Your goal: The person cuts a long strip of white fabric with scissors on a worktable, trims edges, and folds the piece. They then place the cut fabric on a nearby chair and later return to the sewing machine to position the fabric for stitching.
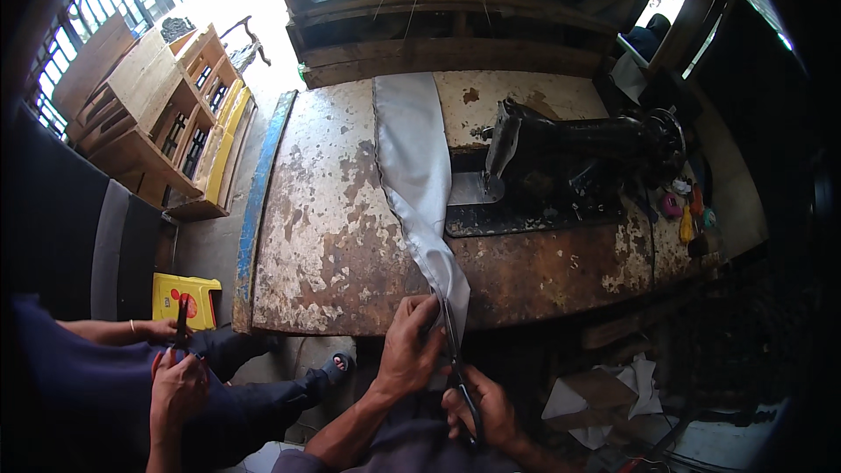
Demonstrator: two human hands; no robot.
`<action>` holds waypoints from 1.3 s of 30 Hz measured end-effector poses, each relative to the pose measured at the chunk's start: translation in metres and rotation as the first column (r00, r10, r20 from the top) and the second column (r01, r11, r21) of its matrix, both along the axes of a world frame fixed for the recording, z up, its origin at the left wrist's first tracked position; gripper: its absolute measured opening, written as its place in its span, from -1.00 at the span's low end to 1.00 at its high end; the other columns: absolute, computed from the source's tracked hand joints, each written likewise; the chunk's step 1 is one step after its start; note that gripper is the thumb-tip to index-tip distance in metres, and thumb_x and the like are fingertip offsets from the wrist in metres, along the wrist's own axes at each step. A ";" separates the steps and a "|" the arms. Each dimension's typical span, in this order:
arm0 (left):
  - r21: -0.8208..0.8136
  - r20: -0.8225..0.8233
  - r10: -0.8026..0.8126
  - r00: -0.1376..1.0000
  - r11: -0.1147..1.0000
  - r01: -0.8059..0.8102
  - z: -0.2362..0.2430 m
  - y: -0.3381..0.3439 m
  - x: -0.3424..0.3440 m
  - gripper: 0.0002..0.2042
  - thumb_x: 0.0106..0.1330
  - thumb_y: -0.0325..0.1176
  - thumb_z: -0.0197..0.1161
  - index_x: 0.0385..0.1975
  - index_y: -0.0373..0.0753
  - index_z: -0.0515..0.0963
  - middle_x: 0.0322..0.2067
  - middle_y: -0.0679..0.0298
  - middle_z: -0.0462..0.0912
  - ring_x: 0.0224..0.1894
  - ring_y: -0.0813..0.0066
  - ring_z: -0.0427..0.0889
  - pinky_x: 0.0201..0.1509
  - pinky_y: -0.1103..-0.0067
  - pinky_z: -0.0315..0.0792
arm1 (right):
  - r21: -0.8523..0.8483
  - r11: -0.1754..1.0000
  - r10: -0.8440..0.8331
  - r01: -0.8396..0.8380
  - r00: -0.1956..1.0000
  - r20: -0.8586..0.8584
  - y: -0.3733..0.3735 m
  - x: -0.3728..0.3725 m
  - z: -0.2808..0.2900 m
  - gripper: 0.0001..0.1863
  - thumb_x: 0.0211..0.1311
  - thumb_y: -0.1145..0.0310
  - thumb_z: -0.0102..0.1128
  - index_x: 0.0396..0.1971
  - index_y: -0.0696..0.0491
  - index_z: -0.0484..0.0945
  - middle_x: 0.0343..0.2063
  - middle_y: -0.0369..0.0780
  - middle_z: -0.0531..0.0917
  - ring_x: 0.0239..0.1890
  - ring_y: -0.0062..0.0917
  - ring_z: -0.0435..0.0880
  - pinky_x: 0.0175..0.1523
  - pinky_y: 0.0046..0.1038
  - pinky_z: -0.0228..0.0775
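A long strip of white fabric (413, 140) runs from the table's far edge toward me, and it twists near the front edge. My left hand (407, 346) is closed on the fabric's near end, just off the table's front edge. In my right hand (486, 407) is a pair of scissors (453, 346), its fingers round the dark handles. The blades point away from me and lie along the fabric beside my left fingers. How far they are apart I cannot make out.
An old black sewing machine (569, 153) stands right of the fabric on the worn table (315, 210). Small thread spools (686, 223) lie beyond it. At left sits another person (114, 385) holding a red-handled tool, near a yellow stool (166, 300) and wooden racks (166, 105). Scraps (604, 398) lie lower right.
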State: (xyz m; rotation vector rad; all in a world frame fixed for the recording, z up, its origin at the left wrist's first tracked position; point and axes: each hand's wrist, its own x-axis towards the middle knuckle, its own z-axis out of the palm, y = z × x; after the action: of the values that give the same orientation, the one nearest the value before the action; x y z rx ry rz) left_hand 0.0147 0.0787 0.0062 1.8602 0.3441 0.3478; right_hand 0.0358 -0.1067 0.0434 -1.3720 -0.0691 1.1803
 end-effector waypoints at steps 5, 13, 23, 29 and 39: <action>0.112 0.020 0.021 1.000 0.993 -0.023 -0.002 -0.011 0.001 -0.53 0.32 -0.60 0.29 0.27 -0.26 0.56 -0.06 0.03 0.60 -0.05 0.14 0.65 0.02 0.38 0.54 | 0.079 0.991 -0.110 0.107 0.993 0.035 0.009 -0.002 -0.015 -0.39 0.48 0.14 0.31 0.32 0.17 0.33 -0.53 -0.35 0.55 -0.60 -0.67 0.57 -0.53 -0.54 0.51; 0.046 0.008 0.007 1.000 0.999 -0.008 -0.014 -0.009 -0.003 -0.63 0.34 -0.59 0.30 0.15 -0.30 0.64 -0.15 0.07 0.61 -0.10 0.23 0.67 -0.03 0.44 0.54 | 0.100 0.976 -0.194 0.191 0.981 0.022 0.019 0.000 -0.020 -0.39 0.48 0.09 0.31 0.31 0.14 0.34 -0.50 -0.35 0.55 -0.65 -0.69 0.55 -0.58 -0.58 0.46; -0.213 -0.058 0.720 0.692 0.668 -0.713 0.009 0.149 -0.040 -0.63 0.48 -0.45 0.22 0.24 -0.42 0.50 0.02 0.06 0.67 -0.04 0.35 0.66 0.07 0.45 0.55 | -0.284 0.762 0.213 0.582 0.189 0.959 -0.027 0.130 -0.009 -0.41 0.24 0.34 0.45 0.25 0.14 0.49 0.00 0.01 0.64 -0.01 -0.17 0.67 0.13 -0.21 0.53; 0.284 -0.019 0.693 0.721 0.695 -0.661 0.003 0.181 -0.022 -0.69 0.50 -0.37 0.22 0.13 -0.41 0.55 -0.06 0.07 0.68 -0.10 0.35 0.66 0.01 0.45 0.56 | -0.263 0.717 0.244 0.646 0.121 0.962 -0.055 0.143 -0.014 -0.47 0.31 0.35 0.37 0.24 0.18 0.51 0.16 0.01 0.60 0.29 -0.19 0.54 0.36 -0.18 0.39; 0.545 0.046 0.711 0.702 0.571 -0.614 0.030 0.147 0.000 -0.71 0.53 -0.24 0.23 -0.05 -0.39 0.62 -0.19 0.10 0.70 -0.20 0.35 0.67 -0.08 0.45 0.59 | -0.352 -0.479 -0.150 0.804 0.320 0.935 -0.335 0.108 -0.188 -0.26 0.28 0.02 0.38 0.36 0.10 0.42 0.16 0.13 0.58 0.26 0.01 0.52 0.41 -0.09 0.28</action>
State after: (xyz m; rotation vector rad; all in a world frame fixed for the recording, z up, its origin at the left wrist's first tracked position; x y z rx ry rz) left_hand 0.0143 0.2252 0.0359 2.2465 1.2123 0.8692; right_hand 0.1440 -0.4415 -0.1448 -2.3866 1.4470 -0.6378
